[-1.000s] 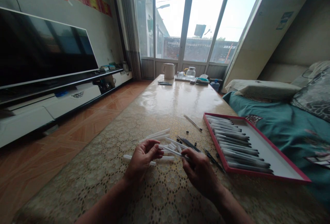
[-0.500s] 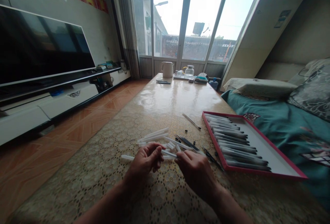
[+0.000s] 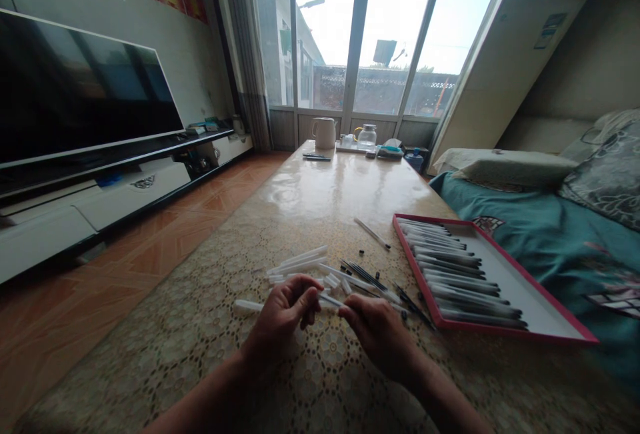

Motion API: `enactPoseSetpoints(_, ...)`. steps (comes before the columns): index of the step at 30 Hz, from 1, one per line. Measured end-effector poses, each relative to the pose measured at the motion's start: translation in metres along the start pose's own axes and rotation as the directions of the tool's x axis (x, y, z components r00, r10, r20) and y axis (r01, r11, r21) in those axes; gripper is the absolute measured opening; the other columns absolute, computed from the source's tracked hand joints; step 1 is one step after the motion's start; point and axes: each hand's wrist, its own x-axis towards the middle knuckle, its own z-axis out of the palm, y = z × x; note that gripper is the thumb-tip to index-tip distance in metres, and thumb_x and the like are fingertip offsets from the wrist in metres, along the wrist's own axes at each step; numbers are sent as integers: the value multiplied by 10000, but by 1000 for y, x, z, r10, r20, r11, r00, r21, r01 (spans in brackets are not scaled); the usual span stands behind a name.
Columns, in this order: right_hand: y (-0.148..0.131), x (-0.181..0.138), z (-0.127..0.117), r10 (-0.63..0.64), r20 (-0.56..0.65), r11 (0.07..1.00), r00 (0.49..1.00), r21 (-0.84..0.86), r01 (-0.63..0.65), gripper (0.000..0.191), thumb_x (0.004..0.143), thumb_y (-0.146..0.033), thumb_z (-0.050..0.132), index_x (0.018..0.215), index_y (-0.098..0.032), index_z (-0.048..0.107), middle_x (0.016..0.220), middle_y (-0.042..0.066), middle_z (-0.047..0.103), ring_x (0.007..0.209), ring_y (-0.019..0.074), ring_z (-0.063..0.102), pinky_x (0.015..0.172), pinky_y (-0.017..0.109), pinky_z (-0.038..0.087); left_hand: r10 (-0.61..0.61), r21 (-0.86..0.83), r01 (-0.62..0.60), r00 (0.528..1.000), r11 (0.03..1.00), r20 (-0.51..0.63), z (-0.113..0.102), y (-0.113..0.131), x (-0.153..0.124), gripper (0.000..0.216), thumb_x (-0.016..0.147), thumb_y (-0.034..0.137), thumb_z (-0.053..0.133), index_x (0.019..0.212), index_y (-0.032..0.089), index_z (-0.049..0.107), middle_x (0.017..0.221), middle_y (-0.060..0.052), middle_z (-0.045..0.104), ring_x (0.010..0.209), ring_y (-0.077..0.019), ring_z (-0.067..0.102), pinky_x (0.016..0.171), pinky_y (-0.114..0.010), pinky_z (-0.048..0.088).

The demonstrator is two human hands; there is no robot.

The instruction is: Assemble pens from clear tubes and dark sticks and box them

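Note:
My left hand (image 3: pixel 285 317) and my right hand (image 3: pixel 375 327) meet low over the table, each pinching an end of one thin white pen barrel (image 3: pixel 330 300). Just beyond them lies a loose heap of white pen barrels (image 3: pixel 300 262) and thin black refills (image 3: pixel 365 275), with tiny black caps (image 3: pixel 361 253) scattered near. One barrel (image 3: pixel 249 305) lies alone left of my left hand. A single pen (image 3: pixel 373 234) rests farther out. To the right a red-rimmed tray (image 3: pixel 545 294) holds several finished pens (image 3: pixel 450 267) in a row.
The long table (image 3: pixel 325 187) wears a lace-patterned cover and carries a white jug (image 3: pixel 325 133), a glass teapot (image 3: pixel 367 137) and a tray at its far end. A teal-covered sofa (image 3: pixel 550 234) runs along the right; a TV (image 3: pixel 75 97) on a low stand is left.
My hands have drawn closer together on the barrel and slid slightly toward me. The view shifted a little; the heap and the tray stay where they were.

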Motion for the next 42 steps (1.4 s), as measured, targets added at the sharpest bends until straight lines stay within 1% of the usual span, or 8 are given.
enactPoseSetpoints(5, 5, 4, -13, 70, -115, 991, 991, 120, -57, 324, 932, -357, 415, 700, -192, 571, 601, -10, 555, 567, 129, 511, 545, 229, 362, 51, 30, -49, 995, 998, -82, -3, 5, 6, 543, 754, 462, 655, 1180, 141, 553, 618, 5, 610, 416, -73, 473, 386, -180, 344)
enactPoseSetpoints(13, 9, 10, -83, 291, -245, 879, 925, 450, -158, 304, 896, -402, 429, 961, -144, 578, 649, 9, 593, 477, 112, 527, 426, 211, 377, 91, 41, -83, 956, 996, -280, -4, 11, 4, 454, 696, 473, 691, 986, 138, 593, 536, 35, 588, 382, -70, 445, 347, -166, 315)
enactPoseSetpoints(18, 57, 7, -130, 292, -368, 953, 883, 28, -303, 237, 883, -304, 443, 1013, -167, 586, 730, 49, 670, 632, 174, 632, 582, 275, 452, 141, 80, -123, 948, 989, -286, -5, 12, 4, 403, 738, 446, 662, 982, 138, 576, 542, 32, 591, 401, -80, 462, 349, -170, 330)
enactPoseSetpoints(21, 104, 5, -145, 232, -435, 834, 870, -372, -408, 192, 843, -205, 504, 969, -164, 643, 944, 108, 683, 864, 230, 637, 694, 315, 430, 144, 94, -123, 950, 988, -276, -5, 13, 4, 386, 742, 438, 660, 970, 139, 576, 547, 32, 589, 401, -82, 463, 341, -171, 329)
enactPoseSetpoints(25, 149, 8, -148, 197, -372, 652, 907, -641, -405, 186, 870, -199, 512, 962, -195, 674, 1030, 104, 662, 961, 252, 604, 726, 335, 383, 144, 104, -119, 950, 987, -276, -6, 13, 4, 376, 755, 437, 647, 974, 139, 572, 559, 31, 587, 406, -81, 465, 338, -169, 326)
enactPoseSetpoints(33, 172, 11, -139, 181, -307, 657, 934, -669, -348, 213, 858, -141, 496, 918, -199, 691, 974, 75, 684, 895, 214, 624, 746, 309, 369, 150, 112, -121, 940, 986, -308, -10, 13, 3, 336, 778, 411, 626, 974, 143, 568, 571, 38, 577, 404, -75, 466, 349, -169, 322)
enactPoseSetpoints(39, 158, 9, -130, 149, -383, 678, 912, -632, -376, 247, 876, -168, 459, 1029, -170, 653, 1028, 102, 668, 950, 237, 609, 777, 328, 403, 156, 123, -121, 929, 985, -336, -9, 20, 1, 294, 782, 374, 616, 961, 144, 576, 576, 37, 578, 416, -79, 468, 360, -172, 335)
enactPoseSetpoints(42, 126, 10, -107, 65, -392, 819, 918, -505, -273, 239, 878, -190, 453, 1028, -141, 633, 990, 108, 658, 923, 225, 604, 789, 313, 427, 161, 137, -121, 928, 983, -337, -8, 21, 1, 274, 782, 358, 609, 956, 149, 579, 574, 38, 575, 413, -80, 463, 360, -175, 334)
